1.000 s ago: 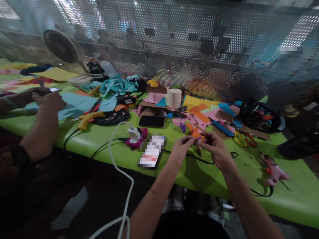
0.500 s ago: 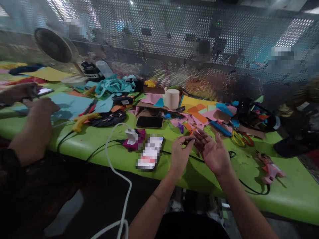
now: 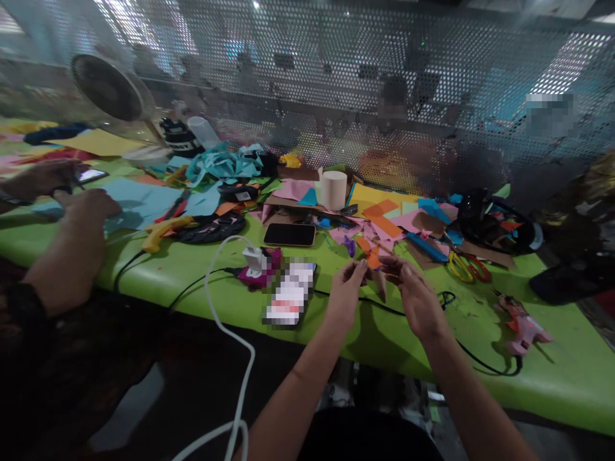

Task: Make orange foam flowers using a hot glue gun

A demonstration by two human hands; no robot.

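Both my hands meet low over the green table (image 3: 298, 256), fingertips pointing at each other. My left hand (image 3: 346, 288) is closed in a pinch, thumb against index finger. Opposite it, my right hand (image 3: 420, 298) has its fingers bent inward and the thumb near them, also in a pinch. What they hold is too small and dark to name. An orange paper scrap (image 3: 373, 258) shows between the fingertips; whether it is held or lies behind them I cannot tell. Just beyond lies a small purple piece (image 3: 349, 246).
Left of my hands lie a lit phone (image 3: 291, 294), a dark phone (image 3: 289, 234) and a plug in a magenta socket (image 3: 259, 266). Scissors (image 3: 461, 266) and a pink glue gun (image 3: 523, 330) lie right. A white roll (image 3: 333, 190) stands behind. A co-worker's hands (image 3: 86, 205) work far left.
My right hand has turned from an open palm facing up to fingers curled inward. My left hand stays pinched, shifted slightly. More of the orange scrap shows between them.
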